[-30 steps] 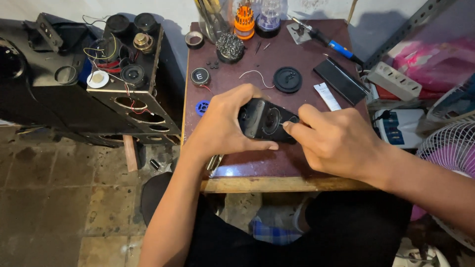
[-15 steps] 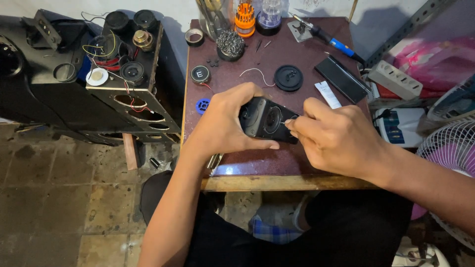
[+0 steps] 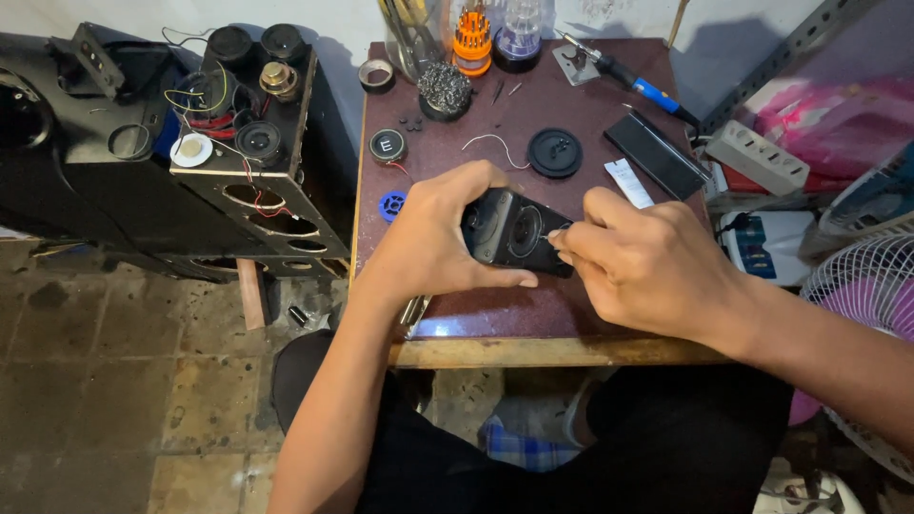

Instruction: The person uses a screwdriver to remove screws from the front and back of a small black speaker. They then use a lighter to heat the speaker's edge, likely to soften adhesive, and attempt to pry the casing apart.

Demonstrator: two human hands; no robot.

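Observation:
My left hand [image 3: 440, 236] grips a small black speaker body [image 3: 514, 231] with round openings, holding it just above the dark red table [image 3: 495, 314]. My right hand [image 3: 640, 259] pinches at the speaker's right end with thumb and fingertips; a thin light piece shows there, too small to identify. A round black cap [image 3: 555, 152] and a thin white wire [image 3: 495, 145] lie on the table just behind the speaker.
A flat black cover [image 3: 657, 154], a white slip [image 3: 628, 181], a blue-handled soldering iron [image 3: 628, 78], a wire-wool ball [image 3: 445, 90] and an orange bit holder [image 3: 472, 43] sit at the back. An opened black speaker cabinet [image 3: 238, 143] stands left. A fan [image 3: 866, 286] is right.
The two hands and the speaker stay in nearly the same place; my right fingertips have shifted slightly at the speaker's right end.

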